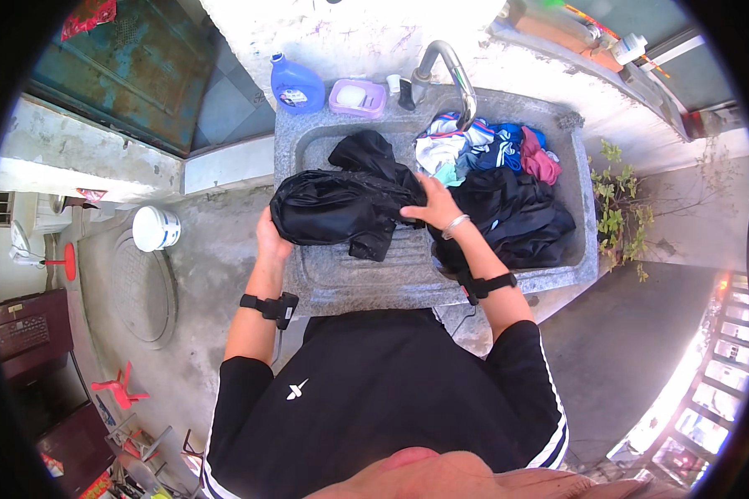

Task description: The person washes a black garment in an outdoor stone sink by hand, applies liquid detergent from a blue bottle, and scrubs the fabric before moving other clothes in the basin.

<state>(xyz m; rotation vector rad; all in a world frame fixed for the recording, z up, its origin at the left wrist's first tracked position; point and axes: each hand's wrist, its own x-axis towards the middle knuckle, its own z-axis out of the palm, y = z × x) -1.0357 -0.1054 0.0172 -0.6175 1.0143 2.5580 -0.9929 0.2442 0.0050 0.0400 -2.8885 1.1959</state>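
Observation:
A dark, shiny black garment [333, 208] is stretched over the ribbed left part of a grey stone sink [366, 301]; its exact kind is not clear. My left hand [272, 239] grips its left edge, with the fingers partly hidden under the cloth. At its right end, my right hand [437, 204] pinches the bunched fabric between thumb and fingers. In the right basin, close to my right wrist, lies a heap of black clothes [516, 220]. Behind that heap are a white garment with blue and red trim [443, 150], a blue garment [508, 148] and a pink cloth [541, 158].
A curved metal tap [453, 62] rises over the sink's back edge. On the back ledge stand a blue bottle [298, 90] and a purple soap dish [370, 105]. Leafy plants [620, 208] grow right of the sink; a white bucket [154, 229] stands left on the concrete floor.

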